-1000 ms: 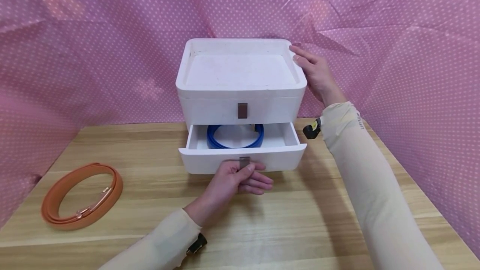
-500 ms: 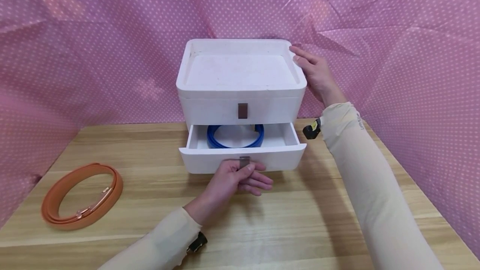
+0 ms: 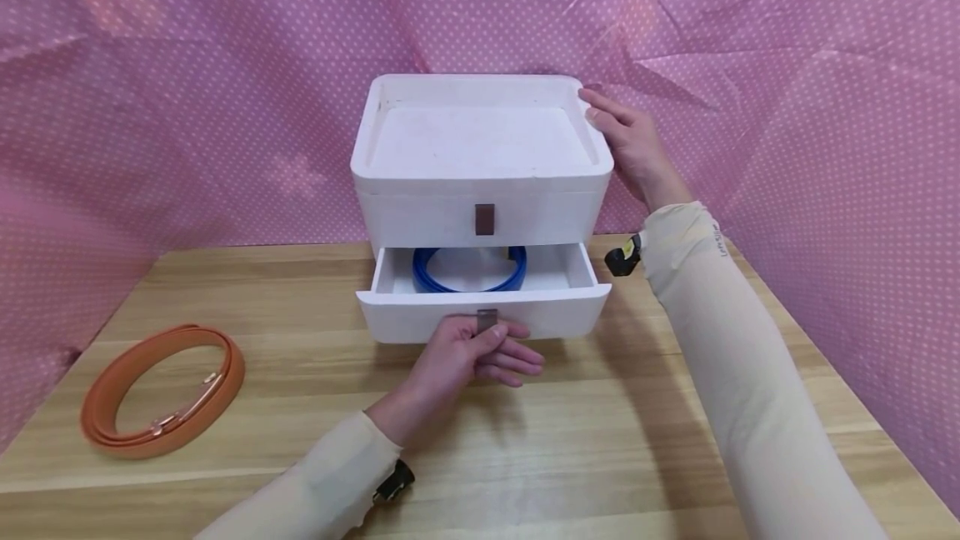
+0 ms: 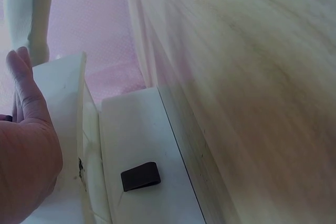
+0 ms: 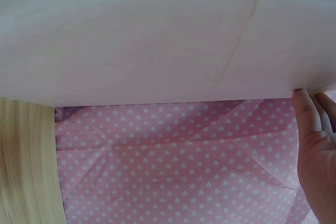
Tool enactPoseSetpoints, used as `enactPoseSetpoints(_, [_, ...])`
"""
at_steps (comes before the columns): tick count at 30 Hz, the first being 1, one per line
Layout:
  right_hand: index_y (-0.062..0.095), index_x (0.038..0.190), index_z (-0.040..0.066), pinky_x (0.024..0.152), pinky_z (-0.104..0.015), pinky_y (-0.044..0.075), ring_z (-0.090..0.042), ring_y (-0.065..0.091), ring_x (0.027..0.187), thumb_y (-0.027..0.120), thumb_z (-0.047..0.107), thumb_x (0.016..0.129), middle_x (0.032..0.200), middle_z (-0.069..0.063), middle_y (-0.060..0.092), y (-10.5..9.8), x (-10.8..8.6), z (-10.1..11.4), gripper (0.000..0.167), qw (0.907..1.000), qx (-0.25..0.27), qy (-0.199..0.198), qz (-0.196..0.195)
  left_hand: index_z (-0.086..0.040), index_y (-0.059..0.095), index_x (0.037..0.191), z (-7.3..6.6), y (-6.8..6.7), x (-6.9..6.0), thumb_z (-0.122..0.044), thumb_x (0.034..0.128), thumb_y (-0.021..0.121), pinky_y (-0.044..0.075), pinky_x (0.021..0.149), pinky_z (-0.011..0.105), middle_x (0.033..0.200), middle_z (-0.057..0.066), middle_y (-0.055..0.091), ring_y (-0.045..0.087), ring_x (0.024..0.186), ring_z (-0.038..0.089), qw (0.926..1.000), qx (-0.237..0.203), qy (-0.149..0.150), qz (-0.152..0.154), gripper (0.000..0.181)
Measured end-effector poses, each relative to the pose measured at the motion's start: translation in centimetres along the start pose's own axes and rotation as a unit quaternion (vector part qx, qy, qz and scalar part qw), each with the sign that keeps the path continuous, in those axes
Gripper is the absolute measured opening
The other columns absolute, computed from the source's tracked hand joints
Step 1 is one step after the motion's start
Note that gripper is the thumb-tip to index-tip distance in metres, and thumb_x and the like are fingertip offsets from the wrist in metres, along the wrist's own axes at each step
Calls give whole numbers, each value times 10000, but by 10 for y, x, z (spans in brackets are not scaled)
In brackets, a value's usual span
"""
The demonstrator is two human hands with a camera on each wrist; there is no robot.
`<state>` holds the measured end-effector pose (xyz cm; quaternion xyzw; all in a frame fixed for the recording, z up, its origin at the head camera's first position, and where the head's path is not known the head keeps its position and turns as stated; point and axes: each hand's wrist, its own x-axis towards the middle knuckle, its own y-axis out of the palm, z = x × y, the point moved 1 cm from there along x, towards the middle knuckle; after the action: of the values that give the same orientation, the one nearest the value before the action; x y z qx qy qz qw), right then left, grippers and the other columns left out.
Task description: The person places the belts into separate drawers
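Observation:
A white two-drawer storage box (image 3: 480, 140) stands on the table, its lower drawer (image 3: 420, 319) pulled out. Inside that drawer lies a coiled blue belt (image 3: 513, 273), partly hidden by the drawer front. My left hand (image 3: 457, 361) pinches the brown pull tab (image 3: 487, 319) of the lower drawer between thumb and index finger, its other fingers extended. With fairly straight fingers, my right hand (image 3: 633, 144) touches the right side of the box near its top rim; in the right wrist view the fingertips (image 5: 302, 98) meet the white wall.
A coiled orange-brown belt (image 3: 165, 390) with a metal buckle lies at the left of the wooden table (image 3: 600, 457). The upper drawer (image 3: 420, 219) is closed and has its own brown tab (image 4: 140, 177). Pink dotted cloth (image 3: 225, 65) hangs behind and at both sides.

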<state>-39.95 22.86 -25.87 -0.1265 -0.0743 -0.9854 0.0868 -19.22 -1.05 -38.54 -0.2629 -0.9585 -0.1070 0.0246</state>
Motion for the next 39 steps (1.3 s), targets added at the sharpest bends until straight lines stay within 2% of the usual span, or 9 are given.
enactPoseSetpoints(10, [565,1388,107,874,-239,546,-258,511,1266,639,146,973,1459,-77,490,-2,-1,-1,424,9999,-58,112,-57,182,526,1214,0,-1,1,-126,1065,408,598,786,428,1044,295,672,695,944,360,9997,-51,-198,-99,362])
enactPoseSetpoints(24, [564,1388,101,846,-234,557,-270,527,1243,640,140,970,1450,-93,496,-1,1,-2,426,9999,-37,78,-63,202,526,1185,-2,-2,3,-77,1054,413,591,800,437,1015,312,670,699,926,364,9992,-248,-160,-268,328])
enactPoseSetpoints(39, [534,1411,89,876,-253,550,-279,504,1269,604,136,988,1475,-101,466,-1,1,-2,431,10000,-63,-62,38,204,520,1199,-4,-6,8,-84,1057,405,587,812,445,1039,311,665,699,931,355,9997,-140,-131,-179,341])
